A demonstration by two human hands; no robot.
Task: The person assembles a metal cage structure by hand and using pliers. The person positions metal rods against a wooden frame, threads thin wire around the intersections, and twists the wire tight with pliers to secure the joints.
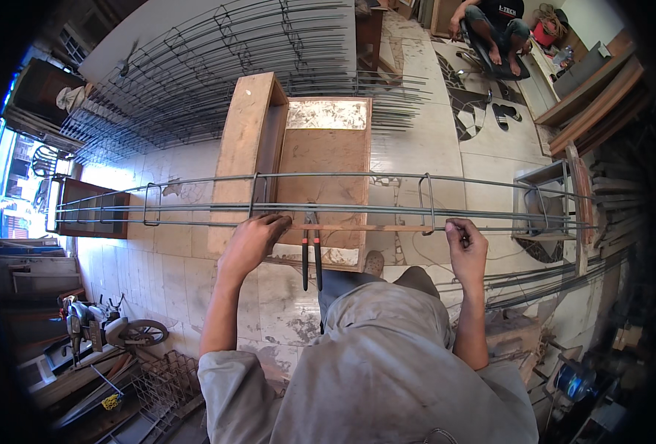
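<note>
A long rebar cage of thin steel bars runs left to right in front of me, with several rectangular wire stirrups around its bars. Against the near bar lies a thin brown strip. My left hand is closed over the strip's left end, beside a stirrup. Just past the strip's right end, my right hand pinches its fingertips together by the near bar; whatever is in them is too small to make out. Pincers with black and red handles hang on the cage between my hands.
Below the cage stands an open wooden box. A dark wooden box and a metal-framed stand are at its ends. Stacked rebar cages fill the far left. A person sits far right. A motorcycle stands near left.
</note>
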